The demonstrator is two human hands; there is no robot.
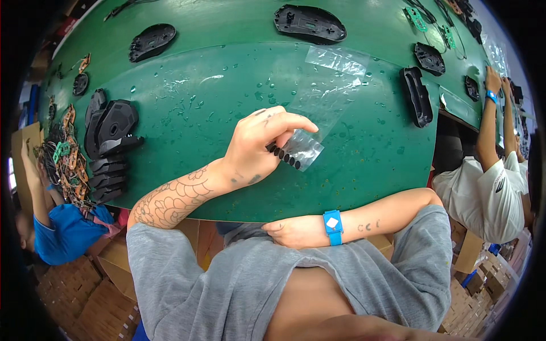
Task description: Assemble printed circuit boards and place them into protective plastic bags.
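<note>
My left hand (259,136) is over the middle of the green table, closed on a small clear plastic sheet (307,149). A row of several black oval pads (284,156) lies along this sheet, just below the fingers. Behind it, a larger clear plastic bag (324,102) lies flat on the tabletop. My right hand (293,232) rests by the near table edge, close to my body, with a blue wrist strap (333,227) on that arm. Its fingers are mostly turned under, so whether anything is in them does not show.
Black mouse shells (310,24) lie at the back, and a long black shell part (416,96) at right. Stacked black shell parts (116,122) stand at left beside tangled wires with circuit boards (68,153). Water drops dot the green table (187,136). People work at both sides.
</note>
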